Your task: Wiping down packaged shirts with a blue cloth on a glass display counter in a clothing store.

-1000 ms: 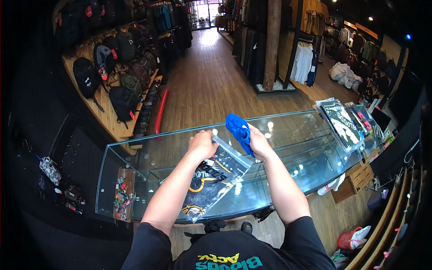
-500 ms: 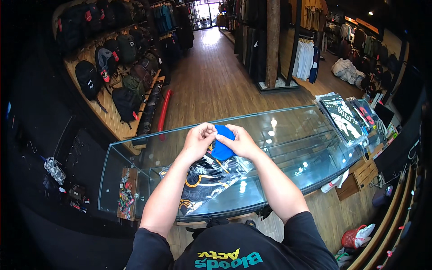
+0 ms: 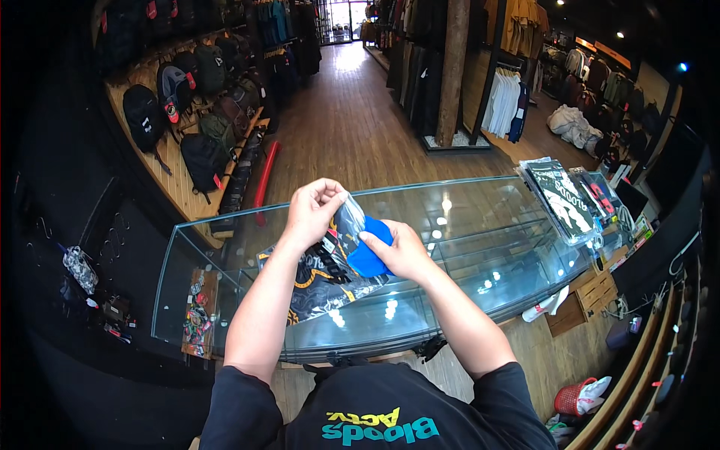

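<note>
A clear plastic bag (image 3: 351,215) with a folded black garment (image 3: 309,289) printed in gold and grey lies on the glass counter (image 3: 442,296). Its far corner is lifted, and my left hand (image 3: 315,214) pinches that corner between thumb and fingers. My right hand (image 3: 401,251) is closed on a bright blue cloth (image 3: 367,259), with the thumb on top, against the side of the lifted bag. The fingers beneath the blue cloth are hidden.
Packaged garments (image 3: 559,199) are stacked on the counter's right end. Inside the glass at left stands a wooden tray (image 3: 199,311) of small colourful items. Backpacks (image 3: 202,161) hang beyond to the left. A red basket (image 3: 574,396) sits on the floor at lower right.
My left hand has moved left and up, drawing the bag's corner up from the blue cloth. My right hand has come slightly lower with the cloth. The bag has shifted left in view.
</note>
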`<act>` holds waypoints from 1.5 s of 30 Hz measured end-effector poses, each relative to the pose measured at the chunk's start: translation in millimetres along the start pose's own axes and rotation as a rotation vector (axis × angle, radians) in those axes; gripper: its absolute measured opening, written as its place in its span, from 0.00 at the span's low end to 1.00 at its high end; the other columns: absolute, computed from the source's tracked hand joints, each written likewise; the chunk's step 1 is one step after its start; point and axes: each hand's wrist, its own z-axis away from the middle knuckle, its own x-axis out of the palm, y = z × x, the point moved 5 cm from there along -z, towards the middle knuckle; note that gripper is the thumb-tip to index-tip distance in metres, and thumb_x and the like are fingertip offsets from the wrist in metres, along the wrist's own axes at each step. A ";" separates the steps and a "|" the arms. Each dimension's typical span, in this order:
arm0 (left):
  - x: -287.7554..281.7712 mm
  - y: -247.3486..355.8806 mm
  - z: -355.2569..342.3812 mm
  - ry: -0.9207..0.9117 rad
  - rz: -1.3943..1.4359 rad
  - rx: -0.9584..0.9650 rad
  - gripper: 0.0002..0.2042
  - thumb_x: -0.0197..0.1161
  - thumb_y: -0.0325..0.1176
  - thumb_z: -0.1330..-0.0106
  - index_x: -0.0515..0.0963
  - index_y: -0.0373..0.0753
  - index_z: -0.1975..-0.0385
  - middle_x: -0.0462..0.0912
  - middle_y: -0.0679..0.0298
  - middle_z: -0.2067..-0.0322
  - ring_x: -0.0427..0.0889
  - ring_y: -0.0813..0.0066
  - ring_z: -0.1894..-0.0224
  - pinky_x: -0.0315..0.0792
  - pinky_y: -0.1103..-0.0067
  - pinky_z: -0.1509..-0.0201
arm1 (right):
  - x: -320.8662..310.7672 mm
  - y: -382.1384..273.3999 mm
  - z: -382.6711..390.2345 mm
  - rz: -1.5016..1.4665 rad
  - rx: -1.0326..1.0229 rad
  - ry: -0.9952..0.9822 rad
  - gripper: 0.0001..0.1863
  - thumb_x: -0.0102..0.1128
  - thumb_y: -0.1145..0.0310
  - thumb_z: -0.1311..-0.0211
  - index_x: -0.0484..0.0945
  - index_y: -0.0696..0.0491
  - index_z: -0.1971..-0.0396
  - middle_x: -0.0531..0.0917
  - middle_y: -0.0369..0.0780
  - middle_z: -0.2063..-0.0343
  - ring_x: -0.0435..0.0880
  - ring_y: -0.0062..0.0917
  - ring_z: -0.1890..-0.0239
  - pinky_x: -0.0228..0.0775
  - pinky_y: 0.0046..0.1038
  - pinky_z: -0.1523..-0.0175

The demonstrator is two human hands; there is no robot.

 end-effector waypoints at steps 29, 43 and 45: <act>-49.6 109.5 94.4 -0.008 0.307 0.191 0.32 0.62 0.49 0.12 0.68 0.38 0.17 0.81 0.54 0.29 0.86 0.67 0.36 0.77 0.65 0.26 | -34.6 -216.4 5.1 0.461 -0.796 0.249 0.13 0.82 0.65 0.34 0.89 0.54 0.56 0.90 0.43 0.67 0.93 0.41 0.64 0.83 0.37 0.55; -62.4 23.1 194.2 -0.073 -0.710 -0.068 0.32 0.69 0.43 0.21 0.74 0.36 0.22 0.71 0.44 0.19 0.68 0.42 0.16 0.52 0.46 0.10 | 38.0 -62.4 -3.6 0.367 -0.084 -0.127 0.31 0.76 0.51 0.24 0.81 0.53 0.31 0.93 0.57 0.51 0.95 0.55 0.47 0.88 0.50 0.42; -54.3 6.0 197.5 -0.160 -0.766 -0.105 0.42 0.69 0.54 0.22 0.67 0.32 0.16 0.64 0.43 0.14 0.61 0.43 0.12 0.40 0.44 0.07 | 32.7 -59.7 -13.5 0.494 -0.072 0.017 0.31 0.75 0.55 0.24 0.78 0.53 0.28 0.93 0.56 0.49 0.94 0.56 0.46 0.88 0.51 0.42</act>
